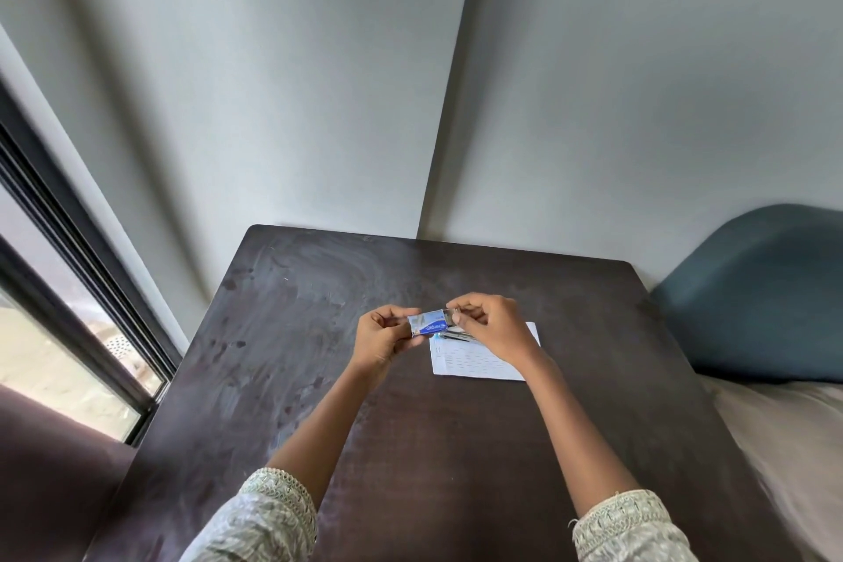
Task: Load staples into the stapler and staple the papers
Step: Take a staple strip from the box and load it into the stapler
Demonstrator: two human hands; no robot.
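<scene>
1. Closest to the camera are two sleeves (269, 516) with a pale pattern and lacy edges. They hang over the near end of the dark wooden table (319, 379).
2. Two bare arms reach from the sleeves out to the middle of the table.
3. The left hand (381, 338) is curled shut around the left end of a small blue and white staple box (428, 324). The box is held up in the air above the table, not touching it.
4. The right hand (490, 326) is at the right end of the box. Its fingers are pinched together on something small and shiny there, maybe a strip of staples. It is too small to be sure.
5. Under the right hand, a sheet of white paper (479, 363) lies flat on the table. It has rows of short dark marks on it.
6. On the far part of the paper lies a thin dark and silver stapler (456, 336). The right hand hides part of it, so I cannot tell if it is open.
7. To the right of the table is a bed with a beige sheet (784, 447) and a blue-gray pillow (757, 297).
8. To the left of the table is a window with a dark frame (68, 287).
9. Behind the table is a plain gray wall (319, 82).
</scene>
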